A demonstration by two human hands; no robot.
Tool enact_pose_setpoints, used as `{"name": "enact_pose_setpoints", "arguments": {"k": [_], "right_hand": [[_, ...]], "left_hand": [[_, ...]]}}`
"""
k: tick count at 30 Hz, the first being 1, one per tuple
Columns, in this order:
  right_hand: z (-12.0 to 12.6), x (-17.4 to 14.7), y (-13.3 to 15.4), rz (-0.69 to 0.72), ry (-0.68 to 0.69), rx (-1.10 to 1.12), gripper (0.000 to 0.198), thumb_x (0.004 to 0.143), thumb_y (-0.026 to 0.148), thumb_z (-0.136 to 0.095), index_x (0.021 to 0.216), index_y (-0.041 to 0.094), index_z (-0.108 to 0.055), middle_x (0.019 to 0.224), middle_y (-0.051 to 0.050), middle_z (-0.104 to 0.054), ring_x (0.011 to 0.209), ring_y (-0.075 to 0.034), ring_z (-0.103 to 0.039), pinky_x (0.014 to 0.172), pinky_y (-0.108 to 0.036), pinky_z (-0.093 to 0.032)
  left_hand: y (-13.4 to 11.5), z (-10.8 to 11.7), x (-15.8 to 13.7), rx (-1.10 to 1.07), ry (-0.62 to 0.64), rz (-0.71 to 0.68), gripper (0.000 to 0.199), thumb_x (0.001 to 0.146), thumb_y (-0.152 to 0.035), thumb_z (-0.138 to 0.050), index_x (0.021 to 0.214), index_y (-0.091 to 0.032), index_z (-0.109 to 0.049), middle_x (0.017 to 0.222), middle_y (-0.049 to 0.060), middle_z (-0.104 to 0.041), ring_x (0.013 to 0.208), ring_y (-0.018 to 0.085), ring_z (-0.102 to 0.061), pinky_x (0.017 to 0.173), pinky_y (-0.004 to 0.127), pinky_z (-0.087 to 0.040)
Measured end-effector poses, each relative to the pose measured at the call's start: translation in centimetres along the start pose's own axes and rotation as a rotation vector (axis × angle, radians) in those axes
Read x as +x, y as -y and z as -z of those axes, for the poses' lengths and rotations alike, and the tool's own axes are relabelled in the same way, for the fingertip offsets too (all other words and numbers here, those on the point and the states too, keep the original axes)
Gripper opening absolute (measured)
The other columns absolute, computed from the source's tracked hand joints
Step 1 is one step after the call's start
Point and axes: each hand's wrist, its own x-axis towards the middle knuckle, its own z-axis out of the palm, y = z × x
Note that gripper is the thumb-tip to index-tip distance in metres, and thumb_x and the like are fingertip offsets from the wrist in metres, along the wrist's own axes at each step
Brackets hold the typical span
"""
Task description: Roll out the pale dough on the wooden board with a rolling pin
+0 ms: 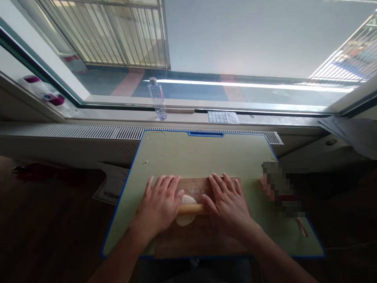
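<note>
A wooden rolling pin [192, 209] lies crosswise over a flattened round of pale dough [185, 220]. Part of the dough shows beyond the pin and part on my side of it. Over the pin's left end lies my left hand [163, 200], open, its fingers stretched forward. My right hand [228, 198] rests flat over the right end in the same way, fingers extended. Both palms hide the ends of the pin. Beneath everything is a wooden board [203, 239], dusted with flour near its far edge.
The board sits on a light-green folding table [206, 157] with a blue rim. Dough crumbs [144, 162] dot its far left. A blurred-out item [279, 188] lies on the right. On the windowsill stand a clear bottle [157, 98] and a calendar-like card [222, 117], beyond a radiator [103, 131].
</note>
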Motion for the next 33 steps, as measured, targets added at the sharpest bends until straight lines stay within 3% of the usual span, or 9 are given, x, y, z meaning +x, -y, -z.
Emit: {"name": "enact_pose_setpoints", "arguments": {"k": [9,15,20,23,27,33], "right_hand": [[-0.6,0.3,-0.2,-0.007,-0.012,0.035,0.066,0.109,0.057,-0.048,0.164,0.021,-0.056,0.169,-0.010,-0.053,0.163,-0.041,-0.037,0.133,-0.064,-0.028],[-0.4,0.1,0.0,-0.026,-0.046,-0.032,0.064,0.113,0.055,-0.040,0.167,0.023,-0.051,0.175,-0.009,-0.047,0.167,-0.039,-0.027,0.134,-0.066,-0.019],[0.1,-0.6,2.1,-0.124,-0.126,-0.023,0.064,0.115,0.049,-0.033,0.171,0.019,-0.044,0.177,-0.012,-0.042,0.168,-0.038,-0.024,0.134,-0.067,-0.015],[-0.3,-0.6,3.4,-0.111,-0.114,0.021,0.067,0.115,0.056,-0.032,0.170,0.020,-0.046,0.176,-0.010,-0.044,0.167,-0.038,-0.027,0.134,-0.066,-0.017],[-0.8,-0.5,4.0,-0.114,-0.114,0.001,0.066,0.115,0.059,-0.029,0.166,0.023,-0.052,0.174,-0.010,-0.047,0.165,-0.038,-0.030,0.133,-0.066,-0.021],[-1.0,0.0,2.6,-0.148,-0.107,0.006,0.066,0.114,0.062,-0.032,0.168,0.028,-0.051,0.175,-0.006,-0.046,0.166,-0.039,-0.028,0.133,-0.067,-0.020]], "left_hand": [[0.3,0.1,0.0,0.044,0.041,-0.009,0.046,0.108,-0.041,-0.050,0.149,-0.029,-0.068,0.149,0.010,-0.072,0.137,0.035,-0.065,0.126,0.065,-0.041],[-0.5,0.0,0.1,0.149,-0.017,-0.017,0.046,0.111,-0.045,-0.045,0.148,-0.031,-0.068,0.154,0.008,-0.069,0.144,0.031,-0.060,0.129,0.061,-0.036],[-2.5,0.7,-0.3,0.194,-0.054,0.069,0.043,0.111,-0.043,-0.042,0.135,-0.026,-0.075,0.148,0.012,-0.072,0.138,0.033,-0.061,0.129,0.069,-0.031],[-2.8,0.7,-1.0,0.216,-0.100,0.151,0.044,0.111,-0.044,-0.041,0.131,-0.025,-0.076,0.142,0.013,-0.074,0.134,0.034,-0.063,0.128,0.069,-0.030],[-2.0,0.5,-1.3,0.188,-0.059,0.207,0.049,0.110,-0.046,-0.039,0.141,-0.025,-0.071,0.150,0.013,-0.070,0.137,0.034,-0.061,0.123,0.064,-0.038],[-1.1,0.9,-0.3,0.233,0.021,0.100,0.054,0.110,-0.044,-0.037,0.154,-0.027,-0.064,0.163,0.011,-0.061,0.149,0.035,-0.053,0.126,0.066,-0.036]]}}
